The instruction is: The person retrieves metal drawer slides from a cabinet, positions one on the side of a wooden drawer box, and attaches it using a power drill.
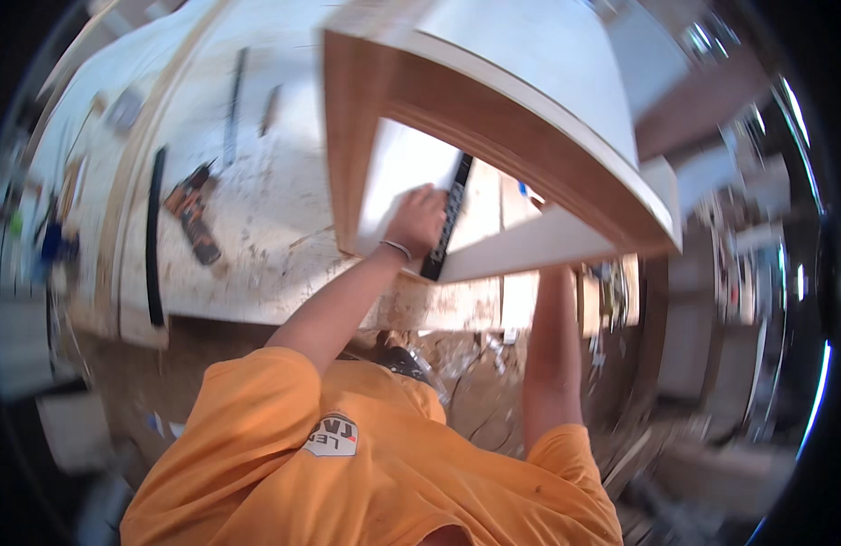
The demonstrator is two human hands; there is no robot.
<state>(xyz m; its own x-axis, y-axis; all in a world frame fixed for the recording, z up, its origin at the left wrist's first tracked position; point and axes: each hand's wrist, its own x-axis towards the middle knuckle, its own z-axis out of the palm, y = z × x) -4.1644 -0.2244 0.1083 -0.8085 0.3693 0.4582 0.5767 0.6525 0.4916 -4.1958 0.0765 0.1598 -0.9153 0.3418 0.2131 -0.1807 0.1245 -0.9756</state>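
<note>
At right, a box frame (507,127) is over the worktop (284,209), a bar (450,217) within its opening. Left of the frame lies a drill (196,221), with a strip (154,241) just left of that. A rod (235,109) lies beyond the drill. The floor (489,409) is near.

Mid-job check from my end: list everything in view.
wooden box frame: one, brown with pale panels, centre-right
black bar: one, black, inside the frame's opening
workbench: one, worn white, beneath
cordless drill: one, orange and dark, bench left
black strip: one, black, left of drill
thin dark strip: one, dark, beyond drill
background clutter: uncountable, mixed, blurred at right
orange shirt: one, orange, bottom
left hand: one, bare, beside black bar
right hand: one, bare, mostly hidden behind frame
</note>
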